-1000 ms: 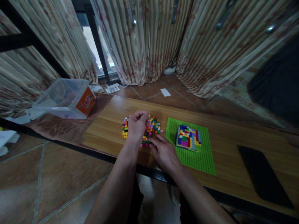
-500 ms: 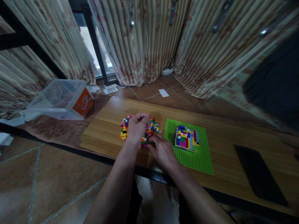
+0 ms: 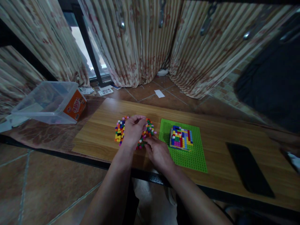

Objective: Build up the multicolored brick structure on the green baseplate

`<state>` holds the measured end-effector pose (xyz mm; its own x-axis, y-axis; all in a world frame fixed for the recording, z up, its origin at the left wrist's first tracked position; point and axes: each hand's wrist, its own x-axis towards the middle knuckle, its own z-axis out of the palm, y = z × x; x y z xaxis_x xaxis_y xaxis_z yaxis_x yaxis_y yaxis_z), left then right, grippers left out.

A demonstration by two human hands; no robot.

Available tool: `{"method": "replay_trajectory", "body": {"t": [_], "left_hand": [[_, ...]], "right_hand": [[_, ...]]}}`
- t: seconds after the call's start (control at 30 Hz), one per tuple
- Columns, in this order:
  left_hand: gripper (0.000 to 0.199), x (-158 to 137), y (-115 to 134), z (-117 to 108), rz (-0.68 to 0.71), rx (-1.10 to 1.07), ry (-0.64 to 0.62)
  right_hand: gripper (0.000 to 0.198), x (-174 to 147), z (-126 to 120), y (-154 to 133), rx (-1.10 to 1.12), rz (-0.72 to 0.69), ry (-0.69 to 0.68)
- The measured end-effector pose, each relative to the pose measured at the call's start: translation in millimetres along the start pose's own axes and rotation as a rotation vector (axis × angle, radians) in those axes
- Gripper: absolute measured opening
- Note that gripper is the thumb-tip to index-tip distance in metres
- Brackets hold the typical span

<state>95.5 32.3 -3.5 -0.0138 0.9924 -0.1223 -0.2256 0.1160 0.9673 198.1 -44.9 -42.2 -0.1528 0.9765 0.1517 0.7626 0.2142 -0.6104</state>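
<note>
Wooden tabletop (image 3: 93, 134), loose bricks (image 3: 119, 133) around and beneath both curled hands (image 3: 133, 132) (image 3: 160, 154), their grip unclear.

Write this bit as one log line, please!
left hand: over bricks, grip unclear | right hand: at bricks' near-right edge | model: on green baseplate | tub: left

Long cream-and-brown striped fabric curtains with reddish floral print (image 3: 145, 47) hang in folds across the far side, hems at the floor. Left of centre, a gap shows a dark-framed glass window (image 3: 81, 42), pale daylight in it. Floor: large square brown tiles (image 3: 58, 178), light grout lines; smaller mottled tan tiling (image 3: 225, 89) at right. Long wood-grain tabletop (image 3: 91, 134), dark front edge, faint sheen at its far left corner. Room dim overall.
</note>
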Motion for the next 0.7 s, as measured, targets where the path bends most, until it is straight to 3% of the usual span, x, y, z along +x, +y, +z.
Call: {"method": "replay_trajectory", "body": {"t": [0.7], "left_hand": [[0.012,2.3,-4.5,1.1,0.006,0.038,-0.01]], "right_hand": [[0.017,-0.3,1.9,-0.6,0.013,0.041,0.034]]}}
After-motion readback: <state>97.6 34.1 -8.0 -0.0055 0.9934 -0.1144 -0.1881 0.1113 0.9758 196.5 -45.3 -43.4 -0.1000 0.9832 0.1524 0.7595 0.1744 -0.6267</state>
